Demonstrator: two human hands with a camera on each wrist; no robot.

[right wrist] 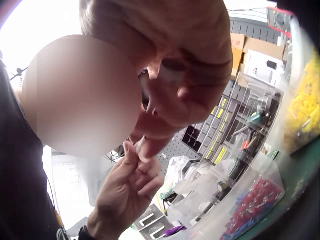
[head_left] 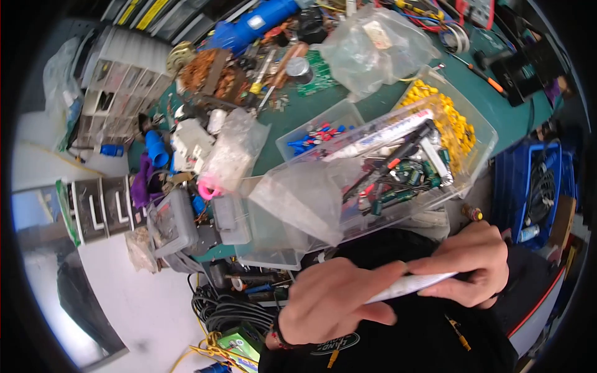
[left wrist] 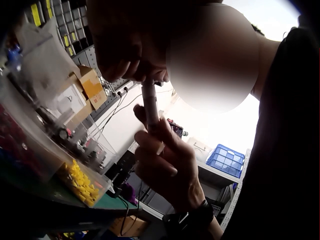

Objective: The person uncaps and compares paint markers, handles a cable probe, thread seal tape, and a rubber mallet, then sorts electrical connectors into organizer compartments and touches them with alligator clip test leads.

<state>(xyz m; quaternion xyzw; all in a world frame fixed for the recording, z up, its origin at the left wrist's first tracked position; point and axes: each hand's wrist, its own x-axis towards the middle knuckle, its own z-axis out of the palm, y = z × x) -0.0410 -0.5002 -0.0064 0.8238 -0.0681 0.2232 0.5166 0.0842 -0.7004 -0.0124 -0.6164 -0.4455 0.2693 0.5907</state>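
Both hands hold a slim white tube-like piece (head_left: 404, 288) over the dark clothing of the person's lap, in the head view. The left hand (head_left: 333, 298) pinches its left end between thumb and fingers. At the other end the right hand (head_left: 476, 264) grips it with thumb and index finger. The left wrist view shows the pale tube-like piece (left wrist: 150, 102) reaching from the shadowed left hand (left wrist: 120, 47) to the right hand (left wrist: 167, 165). In the right wrist view the right hand (right wrist: 200, 45) hides much of the piece; its exact kind I cannot tell.
Beyond the hands, a clear plastic bin (head_left: 398, 214) holds tools and circuit boards. Yellow connectors (head_left: 460, 127) and red and blue terminals (head_left: 317, 137) fill nearby tubs. Bags and parts clutter the green bench (head_left: 273, 152); a blue crate (head_left: 513, 186) stands at right.
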